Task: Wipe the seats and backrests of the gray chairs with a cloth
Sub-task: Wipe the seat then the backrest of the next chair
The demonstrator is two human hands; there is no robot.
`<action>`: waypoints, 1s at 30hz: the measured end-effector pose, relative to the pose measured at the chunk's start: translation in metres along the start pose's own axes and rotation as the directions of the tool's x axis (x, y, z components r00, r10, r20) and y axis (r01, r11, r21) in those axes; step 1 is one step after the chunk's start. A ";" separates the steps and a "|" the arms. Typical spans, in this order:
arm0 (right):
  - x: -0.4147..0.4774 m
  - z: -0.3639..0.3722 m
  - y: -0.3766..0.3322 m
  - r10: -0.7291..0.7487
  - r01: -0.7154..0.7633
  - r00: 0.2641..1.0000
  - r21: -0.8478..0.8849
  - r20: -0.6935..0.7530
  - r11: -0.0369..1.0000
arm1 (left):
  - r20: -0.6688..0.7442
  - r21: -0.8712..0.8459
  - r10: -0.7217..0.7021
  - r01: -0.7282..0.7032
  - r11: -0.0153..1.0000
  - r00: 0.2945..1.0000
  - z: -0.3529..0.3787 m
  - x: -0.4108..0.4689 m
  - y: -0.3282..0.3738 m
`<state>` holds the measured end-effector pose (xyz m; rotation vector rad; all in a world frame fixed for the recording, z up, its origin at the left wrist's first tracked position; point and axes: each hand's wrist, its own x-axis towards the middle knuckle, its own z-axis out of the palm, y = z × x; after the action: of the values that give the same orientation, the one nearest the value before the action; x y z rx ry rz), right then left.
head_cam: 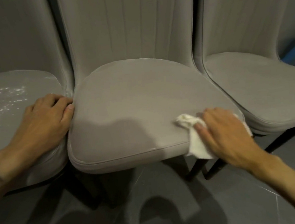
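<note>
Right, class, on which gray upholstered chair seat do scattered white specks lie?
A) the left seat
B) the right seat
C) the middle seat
A: the scattered white specks lie on the left gray upholstered chair seat, beyond the left hand resting there, while the right hand holds the crumpled white cloth on the middle seat.

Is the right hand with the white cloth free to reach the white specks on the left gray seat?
Probably yes. The middle gray seat lies bare between right hand, white cloth and white specks; only the left hand, on the edge of the left gray seat, partly intrudes.
</note>
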<state>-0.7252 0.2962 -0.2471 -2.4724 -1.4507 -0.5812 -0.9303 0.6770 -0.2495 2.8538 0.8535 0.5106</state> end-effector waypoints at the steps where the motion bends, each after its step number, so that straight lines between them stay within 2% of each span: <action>1: -0.004 -0.005 0.019 0.077 -0.077 0.997 0.016 -0.004 0.997 | 0.001 0.006 0.000 0.000 1.000 1.000 0.000 0.000 0.000; 3: -0.006 -0.014 0.039 0.200 -0.200 0.980 0.073 0.006 0.977 | 0.005 0.014 -0.005 0.005 1.000 1.000 0.000 0.000 0.000; 5: -0.006 -0.014 0.031 0.226 -0.225 0.974 0.082 0.008 0.971 | 0.002 0.012 -0.003 0.003 1.000 1.000 0.000 0.000 0.000; 7: -0.003 -0.006 0.005 0.177 -0.176 0.984 0.079 -0.002 0.981 | -0.006 0.016 -0.003 0.003 1.000 1.000 0.001 -0.001 -0.001; 10: -0.002 0.007 -0.033 0.029 -0.031 0.999 0.054 0.024 0.998 | -0.005 0.018 -0.006 0.007 1.000 1.000 0.003 0.000 -0.003; 14: -0.004 0.002 -0.001 -0.034 0.033 0.999 0.046 0.024 0.998 | -0.018 0.013 0.004 -0.004 1.000 1.000 0.005 0.000 -0.008; 19: 0.007 -0.009 0.068 0.270 -0.271 0.963 0.058 0.021 0.961 | -0.025 0.032 0.010 -0.009 0.999 1.000 0.007 0.002 -0.009; 22: 0.005 -0.004 0.056 0.305 -0.305 0.952 0.060 0.011 0.950 | -0.028 0.042 0.024 -0.022 0.999 0.999 0.008 0.003 -0.010; 26: -0.013 0.003 0.038 0.203 -0.202 0.979 0.065 -0.016 0.977 | -0.052 0.038 0.022 -0.020 0.999 0.998 0.007 0.002 -0.008; 30: 0.010 -0.004 0.027 0.314 -0.313 0.949 0.047 -0.008 0.949 | -0.053 0.059 0.037 -0.034 0.998 0.998 0.005 0.001 -0.005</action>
<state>-0.6983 0.2895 -0.2390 -2.5810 -1.0189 -0.4950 -0.9304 0.6817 -0.2552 2.9254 0.8415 0.5795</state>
